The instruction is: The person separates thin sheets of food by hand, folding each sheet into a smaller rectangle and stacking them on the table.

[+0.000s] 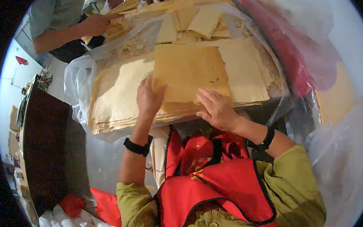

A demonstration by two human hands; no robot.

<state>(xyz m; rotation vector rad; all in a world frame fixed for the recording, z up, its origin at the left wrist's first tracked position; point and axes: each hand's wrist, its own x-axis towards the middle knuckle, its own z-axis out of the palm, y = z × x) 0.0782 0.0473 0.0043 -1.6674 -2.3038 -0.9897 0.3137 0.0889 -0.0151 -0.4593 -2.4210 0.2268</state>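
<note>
A thin, translucent yellow-brown sheet (189,71), like dried bean curd skin, lies over a wide stack of paler sheets (120,94). At its left edge, my left hand (149,96) is closed on the sheet, thumb over the border and slightly blurred. My right hand (217,108) rests on the near right part of the same sheet, its fingers stretched out and a little apart. Small brown spots mark the sheet just above that hand. Folded pale pieces (205,22) lie beyond it on the stack.
Clear plastic film (80,82) hangs around the stack's edges. At the upper left, another person's arm (70,35) reaches toward narrow strips (116,28). Red and clear plastic (286,53) covers the right side. A dark cabinet (46,146) stands left, near white bags (72,224).
</note>
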